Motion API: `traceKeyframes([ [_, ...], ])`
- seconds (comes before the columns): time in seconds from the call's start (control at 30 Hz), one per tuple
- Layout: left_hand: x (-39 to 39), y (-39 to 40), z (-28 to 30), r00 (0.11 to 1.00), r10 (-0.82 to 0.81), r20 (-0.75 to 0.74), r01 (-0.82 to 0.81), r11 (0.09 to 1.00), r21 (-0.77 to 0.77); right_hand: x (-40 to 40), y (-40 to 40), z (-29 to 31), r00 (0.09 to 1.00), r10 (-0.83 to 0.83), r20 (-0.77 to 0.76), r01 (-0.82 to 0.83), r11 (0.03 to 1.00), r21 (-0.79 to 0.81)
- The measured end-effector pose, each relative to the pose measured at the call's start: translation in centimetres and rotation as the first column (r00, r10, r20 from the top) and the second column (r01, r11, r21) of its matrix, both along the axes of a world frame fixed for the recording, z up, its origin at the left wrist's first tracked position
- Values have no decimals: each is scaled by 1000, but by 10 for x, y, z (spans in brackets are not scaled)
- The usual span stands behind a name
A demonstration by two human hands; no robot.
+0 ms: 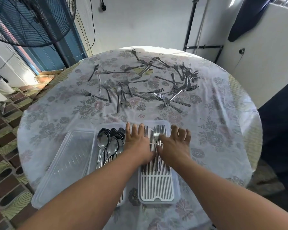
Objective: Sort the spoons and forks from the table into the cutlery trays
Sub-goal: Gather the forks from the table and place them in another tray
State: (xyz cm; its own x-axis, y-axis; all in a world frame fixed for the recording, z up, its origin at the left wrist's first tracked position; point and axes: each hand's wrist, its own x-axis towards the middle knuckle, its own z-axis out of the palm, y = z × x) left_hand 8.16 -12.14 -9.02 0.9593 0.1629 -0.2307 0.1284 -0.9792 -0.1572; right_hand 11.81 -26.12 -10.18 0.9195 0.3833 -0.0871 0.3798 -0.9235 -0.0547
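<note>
Presently, an entry for the fork tray [158, 190], near centre of the table [223, 130]: white slatted insert, a row of forks in tray [157, 135] at its far end, tines pointing away from me. Both of my hands rest on this batch. My left hand [137, 141] lies flat with fingers spread over the tray's left rim and the forks beside it. My right hand [175, 143] has its fingers splayed and slightly arched above the right rim, its thumb down on the handles; whether the thumb pinches a handle I cannot tell.

Item two: spoon tray [121, 126], just left of the fork tray, holding the spoons [110, 143], bowls to the far end. A clear lid [68, 163] lies further left.

Item three: loose forks [140, 85], many, scattered and overlapping across the far half of the table (no loose spoon that I can make out from here).

Handling note, as a judgement: the step in hand looks like squaring up the laid forks. I would press lightly, nudge the handles parallel with the slats, keep all the tines at the same end, and hold the tray steady so it does not slide on the cloth.
</note>
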Motion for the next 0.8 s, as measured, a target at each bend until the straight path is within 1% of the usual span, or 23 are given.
traceKeyframes([
  [0.1,-2,-4,-2,991,-55,123,65,995,-79,0,-2,1,1000,-10,13,10,1000,2],
  [0.17,-3,-7,-2,984,-121,134,134,986,-98,0,-3,1,1000,-23,-2,23,999,30],
  [0.23,-4,-9,-5,984,-136,117,148,984,-96,-1,-3,0,999,-30,-26,31,998,52],
  [0.4,1,-8,-3,991,-86,98,93,994,-61,-1,-4,-3,998,-32,-52,34,999,41],
  [0.47,1,-8,-2,989,-75,131,85,994,-67,-1,-4,-2,999,-20,-41,22,999,42],
  [0.53,-1,-7,-3,983,-47,177,67,992,-109,-1,-6,-2,999,-42,-18,44,996,76],
  [0.6,-3,-7,-5,983,-32,182,48,995,-86,-1,-8,-3,998,-69,4,69,994,89],
  [0.67,-5,-6,-5,984,10,177,1,998,-59,-1,-10,-4,998,-61,-12,62,996,59],
  [0.73,-6,-4,-7,980,57,189,-39,995,-94,0,-7,-3,998,-38,-43,40,999,34],
  [0.8,-6,-7,-9,976,68,206,-40,989,-139,0,-4,-2,997,-31,-65,33,999,26],
])
